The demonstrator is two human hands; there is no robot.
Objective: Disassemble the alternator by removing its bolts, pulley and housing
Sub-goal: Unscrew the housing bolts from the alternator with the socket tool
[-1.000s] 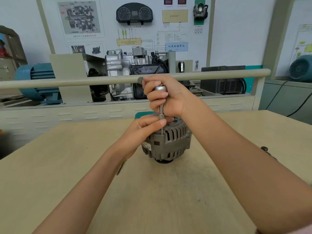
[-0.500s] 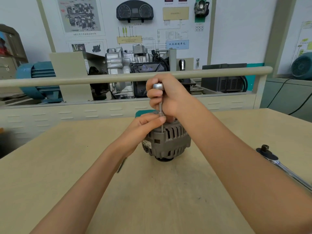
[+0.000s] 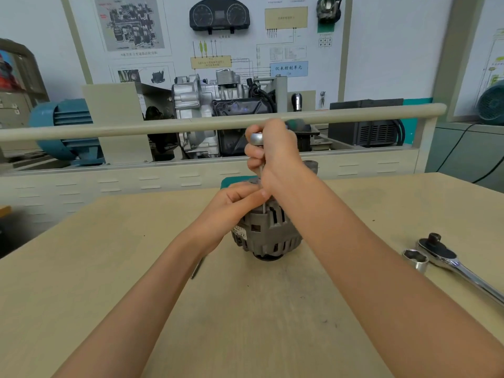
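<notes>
The grey ribbed alternator [image 3: 268,233] stands upright in the middle of the wooden table [image 3: 109,268]. My right hand [image 3: 275,156] grips a metal driver tool [image 3: 257,138] held vertically over the alternator's top; its thin shaft runs down to the housing's upper edge. My left hand [image 3: 231,205] rests against the alternator's upper left side, with fingertips pinching the shaft just above the housing. The bolt under the tool tip is hidden by my fingers.
A chrome ratchet wrench [image 3: 447,257] and a loose socket [image 3: 416,260] lie on the table at the right. A thin dark rod [image 3: 197,267] lies under my left forearm. A rail [image 3: 136,128] and an engine display [image 3: 218,105] stand behind the table.
The view has tilted down and right, so the ratchet and socket came fully into sight. My hands stay on the tool and alternator, with my right hand slightly turned.
</notes>
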